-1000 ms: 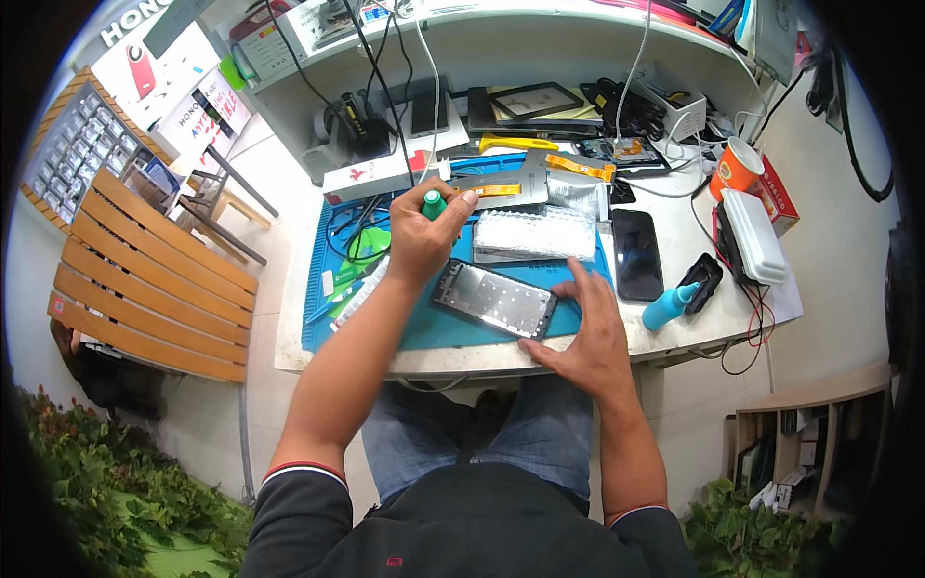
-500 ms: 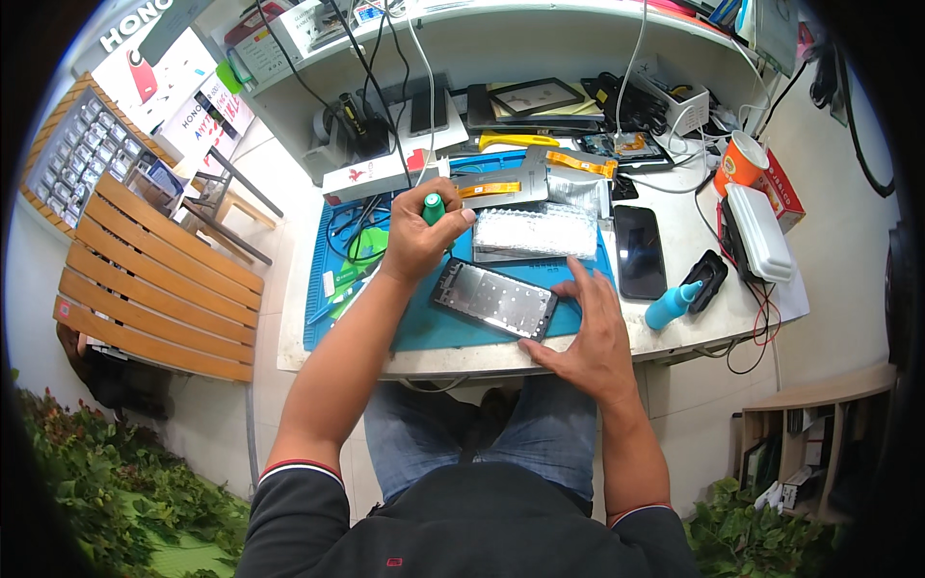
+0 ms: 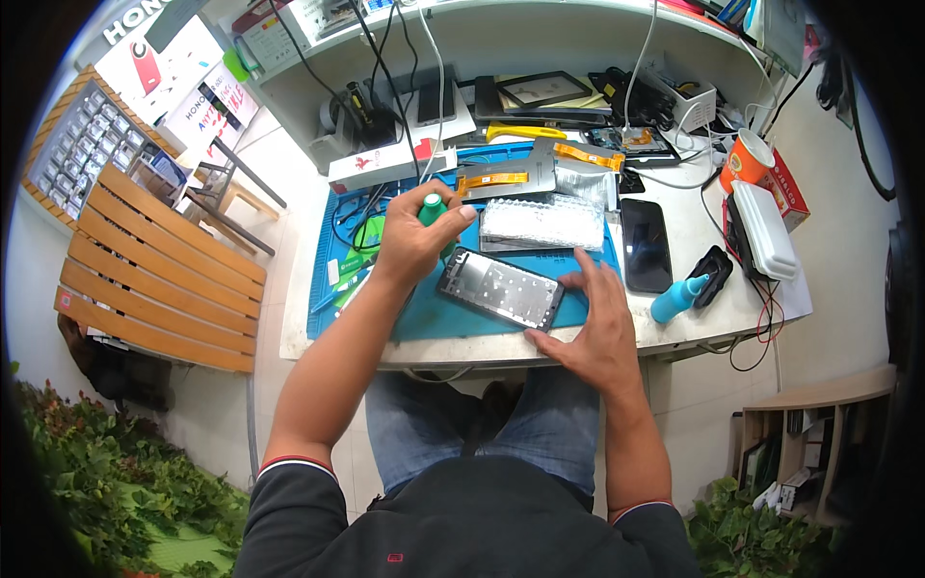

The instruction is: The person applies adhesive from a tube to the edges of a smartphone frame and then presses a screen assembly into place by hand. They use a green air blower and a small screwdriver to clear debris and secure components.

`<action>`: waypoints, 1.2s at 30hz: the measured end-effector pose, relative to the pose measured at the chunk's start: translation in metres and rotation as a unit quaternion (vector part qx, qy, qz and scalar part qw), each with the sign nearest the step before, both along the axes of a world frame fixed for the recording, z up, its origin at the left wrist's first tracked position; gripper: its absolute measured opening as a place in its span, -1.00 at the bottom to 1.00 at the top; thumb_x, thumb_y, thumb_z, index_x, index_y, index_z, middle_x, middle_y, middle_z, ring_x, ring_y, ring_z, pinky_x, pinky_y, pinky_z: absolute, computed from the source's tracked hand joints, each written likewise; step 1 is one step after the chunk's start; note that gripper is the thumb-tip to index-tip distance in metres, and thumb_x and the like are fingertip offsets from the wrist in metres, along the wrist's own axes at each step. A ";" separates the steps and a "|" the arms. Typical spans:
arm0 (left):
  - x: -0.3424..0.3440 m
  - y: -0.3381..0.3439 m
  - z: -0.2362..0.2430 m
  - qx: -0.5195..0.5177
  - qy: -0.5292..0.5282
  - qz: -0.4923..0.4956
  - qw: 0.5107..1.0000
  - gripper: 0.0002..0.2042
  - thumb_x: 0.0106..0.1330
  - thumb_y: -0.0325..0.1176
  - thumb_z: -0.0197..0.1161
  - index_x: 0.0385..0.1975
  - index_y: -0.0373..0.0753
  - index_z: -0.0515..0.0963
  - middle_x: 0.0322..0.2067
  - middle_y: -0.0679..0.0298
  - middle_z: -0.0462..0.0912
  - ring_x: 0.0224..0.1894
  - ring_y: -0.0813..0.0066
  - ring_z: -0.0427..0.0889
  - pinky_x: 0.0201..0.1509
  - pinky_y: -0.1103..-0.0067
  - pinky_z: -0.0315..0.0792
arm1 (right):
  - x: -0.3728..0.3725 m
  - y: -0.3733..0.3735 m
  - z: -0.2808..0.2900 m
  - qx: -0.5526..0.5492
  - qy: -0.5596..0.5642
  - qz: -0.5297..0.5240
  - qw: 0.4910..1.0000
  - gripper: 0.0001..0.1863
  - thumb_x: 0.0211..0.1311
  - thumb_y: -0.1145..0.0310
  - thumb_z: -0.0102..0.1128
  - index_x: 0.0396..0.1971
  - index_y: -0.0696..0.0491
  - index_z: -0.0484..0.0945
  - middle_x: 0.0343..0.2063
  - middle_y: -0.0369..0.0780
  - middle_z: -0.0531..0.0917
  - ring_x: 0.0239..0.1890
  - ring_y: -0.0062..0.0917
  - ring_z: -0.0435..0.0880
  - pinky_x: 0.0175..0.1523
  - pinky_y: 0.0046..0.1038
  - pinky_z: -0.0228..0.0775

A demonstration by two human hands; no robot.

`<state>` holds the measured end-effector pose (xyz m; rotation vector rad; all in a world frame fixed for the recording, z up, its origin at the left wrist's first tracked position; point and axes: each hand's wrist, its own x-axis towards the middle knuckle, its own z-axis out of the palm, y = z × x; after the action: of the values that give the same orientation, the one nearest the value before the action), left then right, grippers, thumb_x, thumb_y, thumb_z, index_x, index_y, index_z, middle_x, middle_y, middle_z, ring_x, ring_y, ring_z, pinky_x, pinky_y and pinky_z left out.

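My left hand [image 3: 414,241] is closed around a green cylindrical tool [image 3: 433,210], held upright. Its lower end is by the upper left corner of a black phone frame [image 3: 501,289]; the tip is hard to make out. The frame has a silvery inner plate and lies slantwise on a blue work mat [image 3: 424,313]. My right hand [image 3: 597,323] grips the frame's right end, thumb at the near corner and fingers at the far one. Just beyond the frame is a bubble-wrapped packet [image 3: 542,224].
Right of the mat lie a dark phone [image 3: 646,246], a light-blue bottle [image 3: 678,300] and a white case [image 3: 764,231]. Flex cables [image 3: 496,179], a yellow cutter [image 3: 525,133] and an orange cup [image 3: 746,161] are farther back. Cables hang from the shelf [image 3: 540,29].
The view has shifted slightly, so the desk appears a little farther right and higher. My left hand still holds the green tool beside the frame, and my right hand keeps its grip.
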<state>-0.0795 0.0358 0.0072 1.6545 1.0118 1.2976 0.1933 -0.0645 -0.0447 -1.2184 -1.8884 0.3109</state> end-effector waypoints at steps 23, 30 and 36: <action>0.010 -0.008 0.014 -0.004 0.142 -0.036 0.989 -0.74 0.33 -0.26 0.50 -0.44 -0.25 0.58 -0.47 0.42 0.64 -0.39 0.71 0.52 -0.32 0.62 0.38 | -0.002 0.000 0.000 0.008 0.000 -0.006 1.000 0.21 -0.18 0.17 0.79 0.51 0.20 0.29 -0.05 -0.13 0.71 0.16 -0.16 0.65 0.57 0.09 0.23; 0.014 0.019 -0.001 0.029 0.182 -0.030 0.982 -0.75 0.36 -0.23 0.46 -0.41 -0.24 0.57 -0.50 0.43 0.61 -0.45 0.69 0.48 -0.35 0.60 0.38 | -0.002 0.001 0.000 0.009 -0.004 -0.007 1.000 0.21 -0.18 0.17 0.79 0.51 0.20 0.28 -0.05 -0.13 0.71 0.16 -0.16 0.65 0.57 0.09 0.23; 0.011 0.026 -0.004 -0.049 0.143 0.020 0.988 -0.74 0.33 -0.23 0.46 -0.40 -0.27 0.59 -0.53 0.38 0.57 -0.45 0.64 0.46 -0.31 0.57 0.39 | -0.001 0.001 -0.001 0.011 -0.014 -0.010 1.000 0.21 -0.17 0.16 0.78 0.51 0.20 0.28 -0.04 -0.13 0.70 0.17 -0.16 0.64 0.58 0.09 0.22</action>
<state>-0.0683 0.0614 0.0036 1.7840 1.2633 1.0367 0.1925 -0.0638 -0.0455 -1.2317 -1.8983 0.2616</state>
